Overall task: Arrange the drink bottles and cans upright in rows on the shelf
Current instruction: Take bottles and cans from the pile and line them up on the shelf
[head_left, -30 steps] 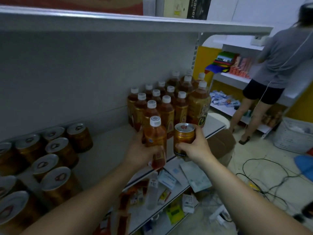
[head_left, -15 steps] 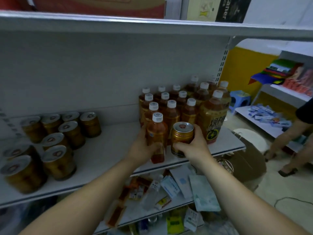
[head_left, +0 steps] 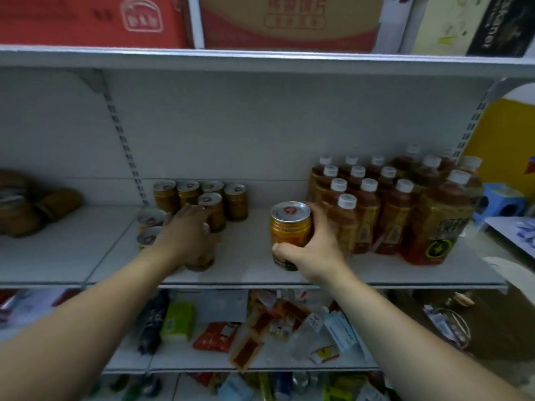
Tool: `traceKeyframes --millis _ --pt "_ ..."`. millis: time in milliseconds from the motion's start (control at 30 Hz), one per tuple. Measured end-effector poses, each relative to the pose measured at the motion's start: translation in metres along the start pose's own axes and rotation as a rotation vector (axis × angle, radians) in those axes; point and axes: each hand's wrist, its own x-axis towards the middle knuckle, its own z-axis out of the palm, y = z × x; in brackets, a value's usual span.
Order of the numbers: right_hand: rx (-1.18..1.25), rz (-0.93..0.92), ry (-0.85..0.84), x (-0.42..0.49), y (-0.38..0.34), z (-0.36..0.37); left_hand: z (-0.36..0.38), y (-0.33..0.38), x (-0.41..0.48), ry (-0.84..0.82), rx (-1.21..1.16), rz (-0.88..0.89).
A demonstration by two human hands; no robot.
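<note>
Gold cans at left (head_left: 199, 201): standing upright in a cluster at the back of the white shelf (head_left: 86, 256), silver tops facing up; they are sitting nearer the middle of the view than half a second ago, as the head camera is now facing the shelf squarely.
Left hand (head_left: 185, 235): now reaching into the can cluster, having let go of the small bottle it was gripping earlier; fingers (head_left: 197, 211) are curling over a can (head_left: 202, 261) whose base is showing below the palm, though whether they are clamping it I cannot tell.
Held can (head_left: 289, 230): being carried in front of the bottle rows, long axis near vertical and tipping slightly, top up, base just at the shelf surface; it is sitting well apart from the can cluster.
Right hand (head_left: 315, 250): wrapping the held can from its right side, fingers closed round it.
Tea bottles (head_left: 367, 209): standing upright in rows at right, white caps up.
Large bottle (head_left: 440, 224): standing upright at the rows' right end.
</note>
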Motion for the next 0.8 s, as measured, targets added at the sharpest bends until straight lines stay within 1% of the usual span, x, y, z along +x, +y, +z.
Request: traceKeyframes --millis 67,167,300,433,533,633,733,800 --pt "0.021 0.021 -0.043 0.016 -0.007 0.037 -0.004 -0.041 -0.003 0.018 0.053 -0.084" --pt "0.081 0.046 -0.079 0.036 -0.013 0.091 -0.004 -0.079 -0.006 -0.037 0.035 -0.184" --pt "0.079 0.037 -0.094 0.057 -0.018 0.138 0.010 -0.099 0.002 -0.040 -0.030 -0.119" --pt "0.042 0.040 -0.015 0.076 -0.016 0.151 0.018 -0.111 0.009 -0.036 -0.081 -0.072" --pt "-0.024 0.029 0.028 0.086 -0.009 0.153 0.015 -0.118 0.015 -0.074 -0.108 -0.027" --pt "-0.081 0.086 -0.016 0.092 0.009 0.159 0.011 -0.121 0.023 -0.097 -0.081 0.011" --pt "-0.114 0.105 -0.106 0.096 0.031 0.164 0.015 -0.128 0.039 -0.050 -0.082 0.036" --pt "-0.069 0.107 -0.116 0.099 0.038 0.168 0.022 -0.135 0.053 -0.013 -0.077 0.055"
